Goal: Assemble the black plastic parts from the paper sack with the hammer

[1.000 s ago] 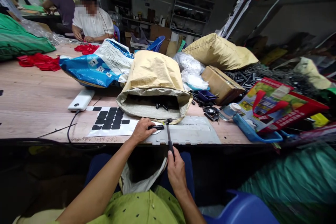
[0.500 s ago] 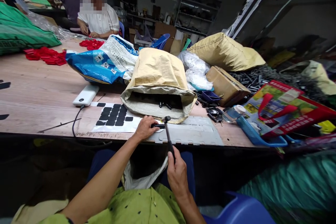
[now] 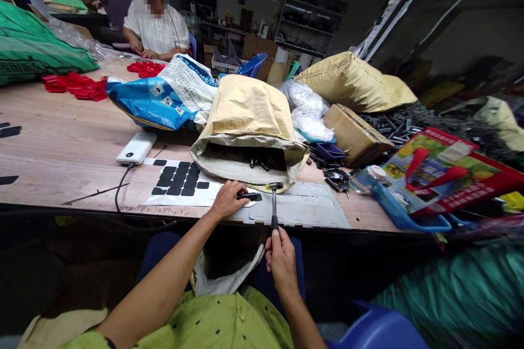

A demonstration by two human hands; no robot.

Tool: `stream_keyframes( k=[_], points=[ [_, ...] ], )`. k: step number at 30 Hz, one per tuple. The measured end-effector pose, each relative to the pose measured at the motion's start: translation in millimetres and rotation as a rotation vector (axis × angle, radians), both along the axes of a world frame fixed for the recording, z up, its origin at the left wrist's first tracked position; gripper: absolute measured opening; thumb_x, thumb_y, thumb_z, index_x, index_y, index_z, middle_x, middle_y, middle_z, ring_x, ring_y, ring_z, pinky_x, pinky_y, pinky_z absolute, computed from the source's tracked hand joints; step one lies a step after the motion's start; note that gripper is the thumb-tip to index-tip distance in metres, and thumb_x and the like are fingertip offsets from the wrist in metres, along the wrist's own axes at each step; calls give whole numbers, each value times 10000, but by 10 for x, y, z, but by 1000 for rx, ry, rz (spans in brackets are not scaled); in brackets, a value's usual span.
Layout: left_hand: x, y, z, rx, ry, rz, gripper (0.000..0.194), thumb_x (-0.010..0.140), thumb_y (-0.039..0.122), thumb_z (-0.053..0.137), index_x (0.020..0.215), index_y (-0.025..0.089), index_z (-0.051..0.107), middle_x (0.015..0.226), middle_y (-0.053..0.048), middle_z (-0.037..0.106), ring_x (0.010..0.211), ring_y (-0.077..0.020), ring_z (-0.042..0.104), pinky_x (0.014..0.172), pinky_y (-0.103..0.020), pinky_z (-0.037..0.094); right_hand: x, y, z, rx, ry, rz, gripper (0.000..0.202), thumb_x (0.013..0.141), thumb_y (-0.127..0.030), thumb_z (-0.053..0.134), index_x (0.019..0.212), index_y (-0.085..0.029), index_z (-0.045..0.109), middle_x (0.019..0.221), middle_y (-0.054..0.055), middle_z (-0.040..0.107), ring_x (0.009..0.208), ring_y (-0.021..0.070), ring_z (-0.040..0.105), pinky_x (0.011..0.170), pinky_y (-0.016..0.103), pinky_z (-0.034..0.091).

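Note:
My left hand (image 3: 227, 199) rests at the table's front edge, its fingers closed on a small black elongated part (image 3: 249, 196) that lies over a grey plate (image 3: 303, 208). In my right hand (image 3: 281, 258) is a small hammer (image 3: 274, 210), gripped by its dark handle. The hammer's head, with a yellowish face on one side, is just right of the black part and apart from it. Behind both hands, a tan woven sack (image 3: 249, 109) lies with its mouth toward me, and black pieces show inside. A white sheet with black rounded stickers (image 3: 180, 177) lies left of my left hand.
A white power bank (image 3: 136, 148) with a cable sits left. Blue-white bag (image 3: 164, 95), red pieces (image 3: 77, 86) and cardboard box (image 3: 354, 133) stand farther back. At right are a blue tray (image 3: 393, 210), a shopping bag (image 3: 446, 174) and heaped black parts. Two people sit beyond the table.
The hammer's head has moved right, off the black part, and turned. My right hand has shifted slightly right. My left hand keeps its hold on the part.

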State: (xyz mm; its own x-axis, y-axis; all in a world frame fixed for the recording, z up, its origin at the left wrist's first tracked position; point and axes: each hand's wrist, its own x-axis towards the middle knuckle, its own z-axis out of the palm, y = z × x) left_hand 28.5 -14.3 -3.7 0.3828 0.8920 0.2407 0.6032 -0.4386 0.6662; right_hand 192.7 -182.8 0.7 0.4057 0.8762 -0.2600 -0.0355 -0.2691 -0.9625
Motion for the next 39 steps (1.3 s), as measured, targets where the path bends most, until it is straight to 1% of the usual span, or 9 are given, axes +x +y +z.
stream_keyframes(
  k=[10, 18, 21, 24, 26, 28, 31, 36, 39],
  points=[
    [-4, 2, -5, -16, -15, 8, 177, 767, 261, 730, 927, 214, 673, 938, -14, 670, 892, -214, 525, 776, -329, 407, 9, 65, -131, -74, 182, -21, 586, 784, -719, 592, 1038, -192, 568, 614, -80, 511, 362, 53, 354, 285, 171, 273],
    [-12, -42, 74, 9, -2, -51, 153, 802, 317, 716, 912, 213, 687, 903, -29, 690, 893, -223, 542, 798, -336, 416, 1, 49, -110, -77, 326, -15, 577, 763, -726, 638, 996, -202, 567, 574, -97, 475, 372, 47, 343, 311, 163, 270],
    [-32, -228, 161, 48, -14, -120, 159, 841, 337, 693, 935, 209, 688, 907, -43, 701, 901, -225, 567, 827, -346, 426, 14, 49, -112, -73, 317, -4, 579, 759, -731, 636, 983, -201, 565, 564, -103, 460, 368, 46, 334, 308, 164, 267],
    [-87, -579, 219, -2, -42, -242, 171, 893, 344, 627, 1000, 220, 676, 969, -52, 711, 898, -208, 615, 826, -328, 452, 26, 50, -128, -69, 309, 4, 579, 763, -735, 625, 980, -202, 560, 561, -109, 443, 365, 42, 326, 309, 161, 267],
    [-129, -843, 188, -70, -19, -336, 189, 912, 359, 593, 1036, 238, 670, 979, -47, 716, 885, -196, 642, 801, -306, 463, 31, 50, -144, -61, 310, 10, 576, 768, -733, 621, 981, -202, 557, 563, -112, 440, 365, 41, 324, 311, 160, 269],
    [-160, -1064, 73, -138, 53, -369, 184, 905, 357, 585, 1031, 254, 672, 955, -38, 721, 876, -195, 659, 777, -297, 464, 33, 49, -160, -52, 314, 18, 571, 775, -727, 616, 983, -200, 554, 567, -111, 445, 366, 40, 325, 311, 160, 272],
    [-173, -1230, -246, -262, 228, -273, 169, 855, 329, 606, 993, 262, 678, 949, -35, 733, 903, -221, 681, 779, -306, 470, 33, 48, -178, -46, 310, 20, 572, 783, -727, 607, 988, -196, 550, 568, -110, 450, 365, 40, 324, 310, 160, 268],
    [-151, -1187, -847, -503, 531, -70, 218, 870, 372, 550, 959, 240, 698, 984, -95, 748, 1008, -300, 703, 819, -366, 503, 43, 47, -188, -56, 310, 17, 580, 770, -740, 612, 979, -202, 545, 564, -112, 445, 363, 40, 321, 308, 159, 260],
    [-136, -1145, -1023, -614, 595, -35, 251, 882, 313, 512, 1024, 244, 707, 1060, -117, 747, 1038, -305, 707, 846, -382, 514, 50, 48, -185, -65, 312, 17, 581, 765, -742, 610, 975, -205, 542, 560, -111, 445, 363, 43, 326, 303, 159, 261]
  ],
)
